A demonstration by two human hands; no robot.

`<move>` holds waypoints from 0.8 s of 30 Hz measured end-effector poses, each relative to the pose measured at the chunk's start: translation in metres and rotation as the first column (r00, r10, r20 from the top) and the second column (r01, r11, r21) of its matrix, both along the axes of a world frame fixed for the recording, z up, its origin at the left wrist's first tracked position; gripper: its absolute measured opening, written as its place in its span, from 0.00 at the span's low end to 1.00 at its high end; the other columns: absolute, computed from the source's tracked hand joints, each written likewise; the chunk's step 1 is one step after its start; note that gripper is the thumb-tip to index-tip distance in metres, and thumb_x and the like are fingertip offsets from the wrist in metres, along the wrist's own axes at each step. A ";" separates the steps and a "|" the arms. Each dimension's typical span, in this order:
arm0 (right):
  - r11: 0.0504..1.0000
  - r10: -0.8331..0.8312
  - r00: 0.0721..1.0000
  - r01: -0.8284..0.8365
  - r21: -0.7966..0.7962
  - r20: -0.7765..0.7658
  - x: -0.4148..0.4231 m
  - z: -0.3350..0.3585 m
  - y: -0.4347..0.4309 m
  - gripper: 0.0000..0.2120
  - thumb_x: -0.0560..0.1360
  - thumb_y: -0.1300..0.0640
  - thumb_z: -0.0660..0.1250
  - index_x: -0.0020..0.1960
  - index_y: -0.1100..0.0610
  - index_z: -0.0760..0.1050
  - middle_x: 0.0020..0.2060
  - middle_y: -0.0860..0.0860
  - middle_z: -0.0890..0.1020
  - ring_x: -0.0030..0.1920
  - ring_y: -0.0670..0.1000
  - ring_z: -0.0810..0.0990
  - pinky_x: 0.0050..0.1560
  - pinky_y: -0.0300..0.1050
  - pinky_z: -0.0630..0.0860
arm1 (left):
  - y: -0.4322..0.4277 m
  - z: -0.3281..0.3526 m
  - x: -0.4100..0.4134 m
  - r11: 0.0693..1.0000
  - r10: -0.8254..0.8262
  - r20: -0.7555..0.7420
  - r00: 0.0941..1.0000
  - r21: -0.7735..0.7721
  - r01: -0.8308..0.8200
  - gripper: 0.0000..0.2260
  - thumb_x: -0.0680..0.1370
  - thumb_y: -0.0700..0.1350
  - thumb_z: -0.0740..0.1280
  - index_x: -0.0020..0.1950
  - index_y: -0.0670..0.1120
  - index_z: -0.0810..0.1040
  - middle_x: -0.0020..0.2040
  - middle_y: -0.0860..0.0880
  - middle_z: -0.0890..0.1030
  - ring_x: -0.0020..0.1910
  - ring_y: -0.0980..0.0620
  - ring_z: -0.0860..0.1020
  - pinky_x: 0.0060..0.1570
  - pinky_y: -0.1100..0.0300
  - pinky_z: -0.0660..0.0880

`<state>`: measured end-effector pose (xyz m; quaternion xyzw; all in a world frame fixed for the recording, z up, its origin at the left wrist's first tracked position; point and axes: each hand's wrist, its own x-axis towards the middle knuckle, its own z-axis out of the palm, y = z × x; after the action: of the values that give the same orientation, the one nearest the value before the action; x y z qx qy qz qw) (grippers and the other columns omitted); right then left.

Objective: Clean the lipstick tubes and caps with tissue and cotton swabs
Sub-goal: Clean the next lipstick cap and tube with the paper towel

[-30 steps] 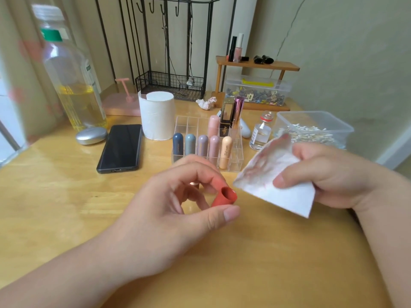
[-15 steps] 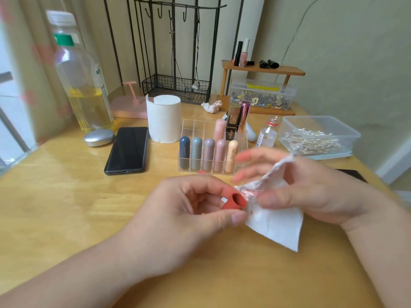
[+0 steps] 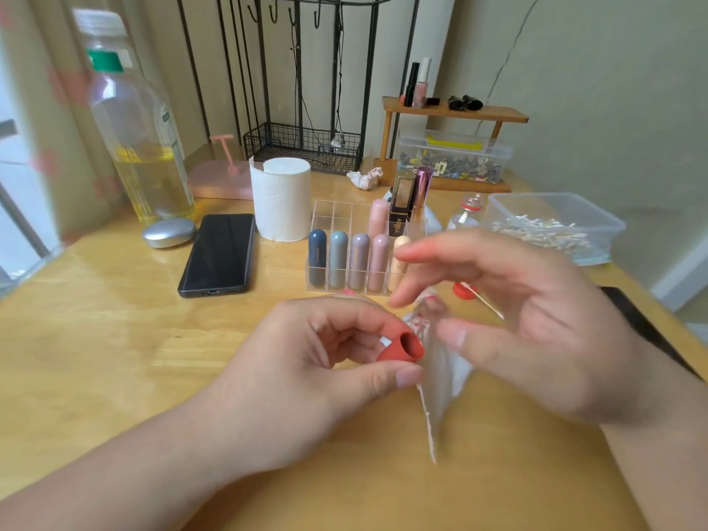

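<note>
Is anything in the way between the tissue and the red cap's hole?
No, nothing visible. The tissue, in the right hand, hangs right beside the open mouth of the red cap the left hand holds.

Pale walls (image 3: 597, 70), wooden table (image 3: 95, 339), black metal rack (image 3: 299, 70) behind.

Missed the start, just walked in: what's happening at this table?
A person is cleaning lipstick parts. The left hand pinches a red cap between thumb and fingers, its open end facing the right hand, which holds a pink-stained tissue right beside that opening; motion blur hides whether the tissue touches it. Behind them, a clear organizer holds the other lipstick tubes, and a plastic tub of cotton swabs sits to the right.
</note>
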<state>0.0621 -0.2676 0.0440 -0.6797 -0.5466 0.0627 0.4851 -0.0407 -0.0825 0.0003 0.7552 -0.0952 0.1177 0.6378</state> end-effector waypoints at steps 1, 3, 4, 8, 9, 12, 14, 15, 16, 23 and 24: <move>0.997 0.045 0.989 -0.054 -0.057 -0.144 0.004 -0.001 0.000 0.24 0.73 0.62 0.70 0.68 0.59 0.71 0.54 0.58 0.81 0.60 0.60 0.79 0.61 0.52 0.75 | 0.001 0.001 0.000 0.999 -0.016 0.029 0.999 -0.033 0.017 0.09 0.69 0.42 0.77 0.48 0.44 0.85 0.44 0.49 0.86 0.44 0.53 0.82 0.49 0.63 0.77; 0.981 0.075 0.931 -0.133 -0.140 -0.356 0.011 -0.005 0.001 0.31 0.70 0.59 0.74 0.71 0.57 0.67 0.53 0.58 0.81 0.59 0.60 0.80 0.66 0.58 0.73 | 0.002 0.003 -0.001 0.994 -0.044 0.070 0.997 -0.098 0.051 0.08 0.69 0.40 0.76 0.48 0.43 0.85 0.46 0.46 0.86 0.46 0.48 0.83 0.51 0.59 0.79; 0.976 0.069 0.900 -0.151 -0.159 -0.431 0.014 -0.008 0.002 0.33 0.68 0.60 0.75 0.70 0.57 0.67 0.51 0.58 0.81 0.57 0.60 0.81 0.65 0.60 0.73 | 0.003 0.004 -0.002 0.990 -0.056 0.080 0.995 -0.124 0.066 0.09 0.69 0.39 0.76 0.48 0.42 0.85 0.46 0.45 0.85 0.48 0.45 0.84 0.52 0.57 0.79; 0.940 0.035 0.788 -0.235 -0.247 -0.615 0.015 -0.011 0.006 0.18 0.68 0.68 0.75 0.55 0.61 0.75 0.45 0.56 0.83 0.45 0.52 0.81 0.47 0.43 0.77 | 0.005 0.005 -0.001 0.986 -0.094 0.119 0.989 -0.124 0.108 0.08 0.70 0.35 0.77 0.49 0.39 0.84 0.45 0.47 0.85 0.46 0.46 0.82 0.52 0.56 0.78; 0.934 0.033 0.766 -0.252 -0.252 -0.642 0.014 -0.010 0.005 0.13 0.68 0.68 0.75 0.50 0.61 0.77 0.42 0.54 0.83 0.42 0.49 0.81 0.42 0.39 0.76 | 0.005 0.005 -0.001 0.988 -0.098 0.126 0.987 -0.109 0.112 0.09 0.71 0.35 0.77 0.49 0.39 0.84 0.45 0.46 0.84 0.46 0.46 0.82 0.53 0.55 0.78; 0.945 0.073 0.630 -0.290 -0.148 -0.773 0.011 -0.009 0.006 0.08 0.67 0.69 0.73 0.42 0.58 0.80 0.38 0.53 0.82 0.36 0.47 0.80 0.38 0.37 0.75 | 0.006 0.004 0.000 0.991 -0.098 0.127 0.987 -0.079 0.109 0.09 0.70 0.35 0.77 0.49 0.38 0.84 0.45 0.45 0.84 0.46 0.44 0.82 0.52 0.53 0.78; 0.963 0.078 0.570 -0.256 -0.086 -0.818 0.013 -0.012 0.006 0.08 0.66 0.67 0.73 0.41 0.58 0.79 0.41 0.59 0.79 0.38 0.53 0.79 0.39 0.42 0.76 | 0.006 0.004 0.000 0.994 -0.084 0.112 0.990 -0.067 0.091 0.08 0.69 0.35 0.77 0.47 0.37 0.84 0.44 0.45 0.84 0.44 0.45 0.82 0.51 0.55 0.77; 0.973 0.071 0.561 -0.221 -0.066 -0.825 0.014 -0.013 0.007 0.08 0.65 0.66 0.74 0.41 0.59 0.77 0.43 0.61 0.77 0.39 0.55 0.78 0.39 0.45 0.75 | 0.006 0.004 0.001 0.995 -0.071 0.105 0.992 -0.060 0.078 0.08 0.69 0.36 0.77 0.47 0.37 0.84 0.44 0.45 0.85 0.44 0.47 0.82 0.50 0.57 0.77; 0.982 0.061 0.557 -0.182 -0.050 -0.828 0.015 -0.015 0.009 0.10 0.65 0.66 0.75 0.41 0.59 0.76 0.45 0.62 0.75 0.39 0.57 0.77 0.39 0.46 0.75 | 0.006 0.003 0.001 0.997 -0.058 0.099 0.993 -0.052 0.063 0.08 0.69 0.37 0.77 0.47 0.38 0.84 0.43 0.46 0.85 0.43 0.48 0.82 0.50 0.59 0.77; 0.994 -0.101 0.619 0.089 -0.058 -0.779 0.015 -0.015 0.013 0.11 0.66 0.66 0.73 0.42 0.56 0.73 0.42 0.61 0.78 0.39 0.56 0.78 0.38 0.47 0.75 | 0.008 0.004 0.002 0.990 0.039 -0.042 0.998 -0.131 -0.044 0.08 0.67 0.39 0.79 0.45 0.44 0.86 0.41 0.46 0.86 0.40 0.52 0.83 0.45 0.64 0.78; 0.990 -0.124 0.650 0.138 -0.044 -0.749 0.015 -0.012 0.013 0.10 0.66 0.65 0.74 0.41 0.56 0.73 0.40 0.61 0.79 0.38 0.55 0.78 0.37 0.46 0.75 | 0.007 0.004 0.003 0.988 0.037 -0.053 0.998 -0.146 -0.045 0.08 0.68 0.39 0.79 0.45 0.43 0.86 0.41 0.44 0.86 0.39 0.51 0.83 0.45 0.63 0.79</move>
<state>0.0768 -0.2548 0.0315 -0.6268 -0.2484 0.2973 0.6760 -0.0382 -0.0755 0.0043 0.7106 -0.0546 0.1185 0.6914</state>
